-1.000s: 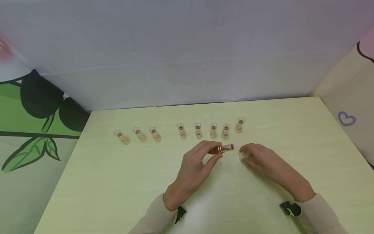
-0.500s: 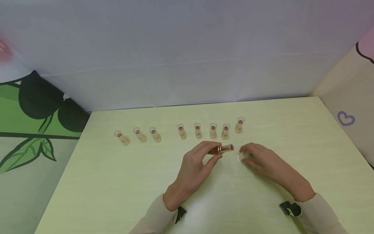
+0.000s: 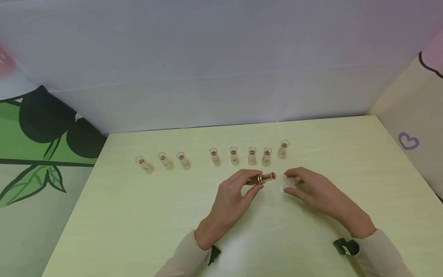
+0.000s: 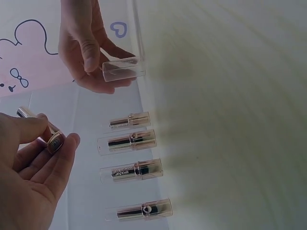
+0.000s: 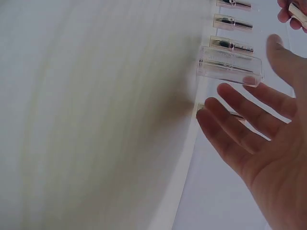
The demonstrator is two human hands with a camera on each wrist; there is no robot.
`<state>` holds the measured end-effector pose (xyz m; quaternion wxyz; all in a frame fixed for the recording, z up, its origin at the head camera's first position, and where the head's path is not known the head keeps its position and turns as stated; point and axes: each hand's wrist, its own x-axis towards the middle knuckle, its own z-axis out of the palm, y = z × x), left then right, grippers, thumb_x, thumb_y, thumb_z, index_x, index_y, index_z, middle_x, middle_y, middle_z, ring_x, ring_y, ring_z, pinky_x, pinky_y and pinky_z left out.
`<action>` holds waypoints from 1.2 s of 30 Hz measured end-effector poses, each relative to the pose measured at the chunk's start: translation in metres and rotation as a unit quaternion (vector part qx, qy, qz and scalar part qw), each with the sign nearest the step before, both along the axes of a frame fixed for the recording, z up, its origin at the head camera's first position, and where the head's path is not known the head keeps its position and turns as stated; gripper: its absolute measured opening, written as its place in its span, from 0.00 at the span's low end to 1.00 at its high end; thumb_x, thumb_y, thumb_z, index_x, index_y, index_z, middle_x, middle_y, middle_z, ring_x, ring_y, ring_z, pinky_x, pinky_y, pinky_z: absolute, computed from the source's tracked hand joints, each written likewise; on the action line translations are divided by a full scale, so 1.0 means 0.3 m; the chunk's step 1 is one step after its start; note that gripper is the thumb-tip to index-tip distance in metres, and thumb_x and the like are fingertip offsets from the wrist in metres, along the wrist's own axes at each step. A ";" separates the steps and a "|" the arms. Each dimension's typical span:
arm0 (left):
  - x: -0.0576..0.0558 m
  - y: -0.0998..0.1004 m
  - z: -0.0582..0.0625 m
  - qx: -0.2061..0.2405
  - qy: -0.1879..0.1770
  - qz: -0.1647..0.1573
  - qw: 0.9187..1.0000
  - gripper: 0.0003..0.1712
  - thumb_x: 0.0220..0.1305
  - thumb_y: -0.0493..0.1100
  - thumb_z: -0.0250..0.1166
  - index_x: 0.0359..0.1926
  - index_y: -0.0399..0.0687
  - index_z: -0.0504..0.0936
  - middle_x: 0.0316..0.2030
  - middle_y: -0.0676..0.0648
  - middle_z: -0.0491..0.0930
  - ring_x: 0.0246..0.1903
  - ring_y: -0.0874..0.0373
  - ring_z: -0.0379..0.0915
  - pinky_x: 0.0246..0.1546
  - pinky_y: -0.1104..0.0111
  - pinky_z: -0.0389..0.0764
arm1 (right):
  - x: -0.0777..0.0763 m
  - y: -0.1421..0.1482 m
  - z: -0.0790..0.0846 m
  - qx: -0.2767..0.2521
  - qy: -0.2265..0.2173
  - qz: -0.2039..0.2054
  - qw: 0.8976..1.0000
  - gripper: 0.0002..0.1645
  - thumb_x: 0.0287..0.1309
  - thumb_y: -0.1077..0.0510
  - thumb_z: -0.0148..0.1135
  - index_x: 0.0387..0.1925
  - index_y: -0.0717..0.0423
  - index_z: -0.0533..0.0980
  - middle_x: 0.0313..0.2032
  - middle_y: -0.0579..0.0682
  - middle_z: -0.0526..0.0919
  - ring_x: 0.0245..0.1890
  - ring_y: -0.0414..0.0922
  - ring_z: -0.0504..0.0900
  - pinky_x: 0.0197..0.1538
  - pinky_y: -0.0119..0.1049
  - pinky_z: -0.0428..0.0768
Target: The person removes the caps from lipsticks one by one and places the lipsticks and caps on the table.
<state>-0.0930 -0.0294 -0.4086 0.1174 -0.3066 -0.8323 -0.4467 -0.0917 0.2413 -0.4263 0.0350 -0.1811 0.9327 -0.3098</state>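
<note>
Above the pale yellow-green flat table [image 3: 138, 223], the work would best be done with both hands steady and the lipstick's red end untouched. By the left hand [image 3: 230, 196], the glossy gold cylindrical lipstick [image 3: 265, 177] is pinched between thumb and fingers. The right hand's [image 3: 313, 185] fingers are spread around the upright clear plastic cylindrical cap [image 4: 123, 70]; contact cannot be told.

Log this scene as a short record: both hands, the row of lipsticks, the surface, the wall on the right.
Left hand: pinches an uncapped lipstick, red end toward the right
Right hand: spread, right by an upright clear cap; contact unclear
Row: eight capped lipsticks, standing, three then five
Surface: pale table
Right wall: purple heart outline
</note>
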 end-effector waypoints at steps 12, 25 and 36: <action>-0.001 0.009 -0.021 -0.011 -0.009 -0.002 1.000 0.17 0.65 0.37 0.74 0.54 0.44 0.84 0.47 0.51 0.88 0.45 0.61 0.87 0.49 0.74 0.87 | -0.038 0.027 0.034 -0.020 0.065 -0.036 0.997 0.21 0.70 0.51 0.68 0.59 0.56 0.79 0.54 0.53 0.87 0.46 0.53 0.90 0.50 0.55 0.88; -0.001 0.021 -0.033 0.001 -0.024 -0.006 1.000 0.16 0.65 0.38 0.74 0.53 0.45 0.83 0.47 0.50 0.86 0.45 0.61 0.87 0.50 0.76 0.86 | -0.140 0.029 0.034 -0.049 0.145 -0.090 0.984 0.21 0.68 0.54 0.70 0.58 0.58 0.78 0.49 0.57 0.88 0.41 0.53 0.91 0.43 0.53 0.90; 0.000 0.030 -0.036 -0.011 -0.093 -0.022 0.995 0.14 0.66 0.37 0.73 0.51 0.45 0.83 0.47 0.49 0.82 0.46 0.59 0.88 0.52 0.74 0.87 | -0.206 0.020 0.029 -0.053 0.100 -0.088 0.990 0.30 0.71 0.50 0.67 0.67 0.58 0.73 0.59 0.58 0.84 0.50 0.57 0.88 0.48 0.53 0.89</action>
